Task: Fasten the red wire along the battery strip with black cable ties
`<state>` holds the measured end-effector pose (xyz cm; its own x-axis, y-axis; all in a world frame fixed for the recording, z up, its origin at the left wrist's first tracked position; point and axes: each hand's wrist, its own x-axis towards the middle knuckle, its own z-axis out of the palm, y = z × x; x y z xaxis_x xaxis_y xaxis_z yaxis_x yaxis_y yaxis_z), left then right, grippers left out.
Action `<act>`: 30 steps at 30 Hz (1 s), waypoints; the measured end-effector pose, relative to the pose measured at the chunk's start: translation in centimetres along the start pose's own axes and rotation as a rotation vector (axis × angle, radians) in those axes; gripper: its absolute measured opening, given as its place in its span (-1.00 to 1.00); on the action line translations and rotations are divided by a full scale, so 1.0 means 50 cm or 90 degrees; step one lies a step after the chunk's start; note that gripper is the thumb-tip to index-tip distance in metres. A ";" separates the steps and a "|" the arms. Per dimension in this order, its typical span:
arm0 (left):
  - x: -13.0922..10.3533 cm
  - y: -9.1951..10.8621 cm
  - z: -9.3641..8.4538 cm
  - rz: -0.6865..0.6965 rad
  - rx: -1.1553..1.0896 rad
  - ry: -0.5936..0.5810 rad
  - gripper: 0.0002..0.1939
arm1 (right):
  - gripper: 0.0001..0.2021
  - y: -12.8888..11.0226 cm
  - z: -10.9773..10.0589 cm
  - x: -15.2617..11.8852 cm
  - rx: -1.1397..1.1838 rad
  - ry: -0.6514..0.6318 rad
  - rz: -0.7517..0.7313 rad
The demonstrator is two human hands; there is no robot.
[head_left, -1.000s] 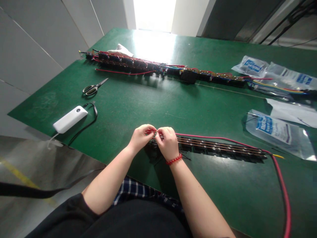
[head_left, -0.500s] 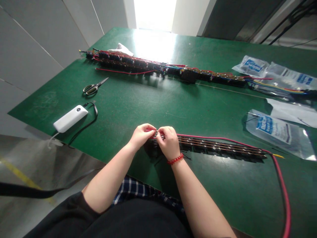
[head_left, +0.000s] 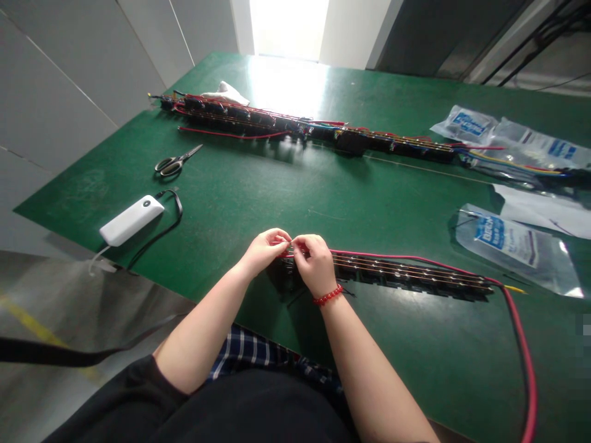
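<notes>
A long black strip assembly with thin copper-coloured rods lies on the near part of the table. Over its left end, my left hand and my right hand meet with their fingertips pinched together. What sits between the fingertips is too small to make out. A red wire runs along the far side of the strip, and a bit of red also shows by my left fingers. At the strip's right end, a thick red cable bends down toward me, beside a yellow wire tip.
A longer wired assembly lies across the back of the green table. Scissors and a white power bank with a black cable are at left. Plastic bags and white paper lie at right.
Both hands stay at the strip's left end, their fingertips pinched close together. Only a very slight shift of the fingers and the view shows.
</notes>
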<state>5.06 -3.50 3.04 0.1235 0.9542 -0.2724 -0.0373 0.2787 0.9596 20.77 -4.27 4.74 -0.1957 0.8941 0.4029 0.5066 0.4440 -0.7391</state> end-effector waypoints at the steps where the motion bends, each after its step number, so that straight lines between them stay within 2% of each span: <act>1: 0.000 -0.001 -0.001 0.003 -0.001 -0.005 -0.81 | -0.91 0.000 0.001 0.000 0.000 0.000 -0.004; 4: 0.000 -0.004 0.000 0.011 -0.012 0.006 -0.77 | -0.86 -0.003 0.002 -0.004 -0.030 -0.008 -0.023; 8: 0.001 -0.007 0.001 0.004 -0.022 0.024 -0.73 | -0.71 -0.006 -0.008 -0.016 -0.164 -0.058 -0.078; 13: 0.008 -0.013 -0.012 0.034 0.050 0.034 -0.74 | -0.62 0.009 -0.029 -0.022 -0.285 -0.114 -0.093; 17: 0.014 -0.015 -0.022 0.080 0.120 0.025 -0.77 | -0.67 0.021 -0.030 -0.020 -0.322 -0.174 -0.069; 20: 0.015 -0.014 -0.022 0.095 0.138 0.015 -0.78 | -0.69 0.020 -0.026 -0.019 -0.350 -0.181 -0.061; 27: 0.018 -0.011 -0.015 0.082 0.143 0.007 -0.80 | -0.67 0.000 -0.039 -0.003 -0.346 -0.231 -0.037; 30: 0.013 -0.018 -0.008 0.147 0.189 0.036 -0.84 | -0.69 0.000 -0.050 0.013 -0.334 -0.272 -0.020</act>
<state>4.78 -3.07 1.97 0.0908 0.9950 -0.0416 0.2327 0.0194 0.9724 22.75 -3.84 6.34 -0.4764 0.8745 0.0914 0.8152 0.4783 -0.3267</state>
